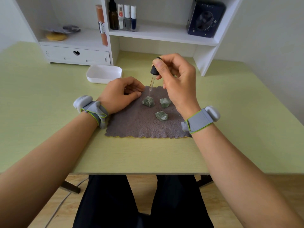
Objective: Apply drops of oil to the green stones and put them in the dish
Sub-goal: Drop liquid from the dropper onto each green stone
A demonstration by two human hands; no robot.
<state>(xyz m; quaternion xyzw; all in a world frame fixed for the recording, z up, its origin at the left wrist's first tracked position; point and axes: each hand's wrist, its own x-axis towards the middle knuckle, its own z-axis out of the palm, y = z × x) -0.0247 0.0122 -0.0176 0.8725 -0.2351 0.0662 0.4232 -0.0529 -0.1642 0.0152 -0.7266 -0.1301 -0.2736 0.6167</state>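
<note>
Green and rough, three small stones (pixel 162 116) lie on the grey cloth (pixel 139 124) at centre frame, the white plastic dish (pixel 104 74) up-left. The right hand (pixel 176 79) pinches the black-bulbed glass dropper (pixel 153 76), tip just above the leftmost stone (pixel 148 101) — best squeezed gently, tip steady. The left hand (pixel 119 94) rests on the cloth, fingers loosely curled, holding nothing.

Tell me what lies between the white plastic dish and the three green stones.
In the head view, the left hand rests between the dish and stones, on the grey cloth's edge.
</note>
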